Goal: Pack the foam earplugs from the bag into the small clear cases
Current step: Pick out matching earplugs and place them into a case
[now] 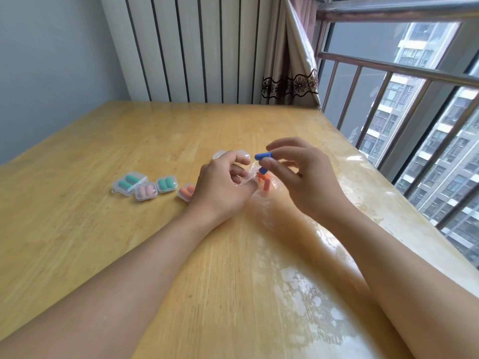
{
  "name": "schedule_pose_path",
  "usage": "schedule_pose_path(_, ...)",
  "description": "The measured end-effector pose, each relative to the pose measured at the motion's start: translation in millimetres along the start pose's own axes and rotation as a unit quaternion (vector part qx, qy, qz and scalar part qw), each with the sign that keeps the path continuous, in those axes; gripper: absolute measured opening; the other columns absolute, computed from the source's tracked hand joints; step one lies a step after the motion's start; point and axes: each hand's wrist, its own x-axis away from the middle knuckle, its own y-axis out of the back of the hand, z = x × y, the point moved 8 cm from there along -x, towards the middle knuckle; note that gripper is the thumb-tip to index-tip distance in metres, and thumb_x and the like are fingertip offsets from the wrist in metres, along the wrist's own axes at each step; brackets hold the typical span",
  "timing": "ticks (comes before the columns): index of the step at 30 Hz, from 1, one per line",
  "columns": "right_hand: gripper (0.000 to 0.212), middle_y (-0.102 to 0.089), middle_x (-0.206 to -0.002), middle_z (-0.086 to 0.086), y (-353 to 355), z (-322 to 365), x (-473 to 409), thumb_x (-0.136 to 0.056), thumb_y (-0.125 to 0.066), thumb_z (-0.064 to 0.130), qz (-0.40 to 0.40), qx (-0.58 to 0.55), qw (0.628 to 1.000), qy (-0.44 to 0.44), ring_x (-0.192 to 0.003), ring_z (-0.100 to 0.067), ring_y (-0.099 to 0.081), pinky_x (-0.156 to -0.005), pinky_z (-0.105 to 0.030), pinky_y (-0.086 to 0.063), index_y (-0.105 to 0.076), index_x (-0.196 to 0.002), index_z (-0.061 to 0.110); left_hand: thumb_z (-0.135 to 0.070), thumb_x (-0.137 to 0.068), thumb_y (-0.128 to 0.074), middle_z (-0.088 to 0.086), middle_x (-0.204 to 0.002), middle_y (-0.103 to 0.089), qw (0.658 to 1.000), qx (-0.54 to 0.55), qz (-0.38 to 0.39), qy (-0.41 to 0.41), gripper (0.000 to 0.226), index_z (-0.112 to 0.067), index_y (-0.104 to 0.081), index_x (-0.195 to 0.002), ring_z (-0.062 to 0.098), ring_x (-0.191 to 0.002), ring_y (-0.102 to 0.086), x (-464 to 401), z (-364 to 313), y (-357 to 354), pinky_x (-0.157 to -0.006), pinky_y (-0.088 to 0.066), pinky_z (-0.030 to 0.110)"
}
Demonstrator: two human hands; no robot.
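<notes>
The table (129,141) is seen to be of pale wood, overlaid with a clear glossy plastic sheet (305,288) that throws back the window light. The small cases (146,192) and the bag (255,177) are of transparent, shiny plastic, while the blue earplug (263,156) looks matt and foamy. The railing (404,71) is of smooth metal, the curtain (290,73) of cloth trimmed with lace.

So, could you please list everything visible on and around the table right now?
Filled small clear cases: four; two hold teal plugs, one pink, one orange; table left.
Empty clear cases: number unclear; behind left hand.
Clear plastic bag: one, orange plugs inside; between hands.
Blue foam earplugs: two; right fingertips.
Wooden table: one, light.
Radiator: white, behind.
Curtain: beige.
Window railing: right.
Left hand: grips bag.
Right hand: pinches earplugs.
</notes>
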Motion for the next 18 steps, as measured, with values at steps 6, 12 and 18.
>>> schedule_pose_path(6,0.024,-0.071,-0.083,-0.014,-14.0,3.0,7.5,-0.102,-0.055,0.017,0.139,-0.297,0.933,-0.147,-0.069,-0.022,-0.066,-0.063,-0.030,-0.054,-0.072,-0.094,0.002,-0.042,-0.068,-0.069,-0.012,-0.110,-0.069,0.994,0.049,0.095,-0.013,0.047,-0.030,-0.066,-0.114,0.009,-0.096,-0.065,6.8,-7.7,32.4,-0.087,-0.053,0.029)
schedule_pose_path(12,0.033,-0.061,-0.067,-0.010,-54.1,16.1,36.6,-0.105,-0.052,0.025,0.319,-0.144,0.917,-0.188,-0.055,-0.020,-0.056,-0.048,-0.027,-0.045,-0.065,-0.088,0.000,-0.015,-0.079,-0.078,-0.009,-0.095,-0.071,0.982,-0.076,0.170,-0.040,0.028,-0.029,-0.071,-0.103,0.006,-0.056,-0.051,16.2,2.8,50.7,-0.059,-0.045,0.019)
schedule_pose_path(18,0.039,-0.057,-0.059,-0.004,-53.0,11.5,38.0,-0.100,-0.057,0.037,0.326,-0.055,0.923,-0.196,-0.050,-0.017,-0.048,-0.047,-0.025,-0.040,-0.066,-0.081,0.005,-0.020,-0.088,-0.072,-0.012,-0.083,-0.072,0.971,-0.108,0.195,-0.091,0.012,-0.031,-0.073,-0.093,0.002,-0.061,-0.060,23.4,-2.3,24.5,-0.061,-0.043,0.013)
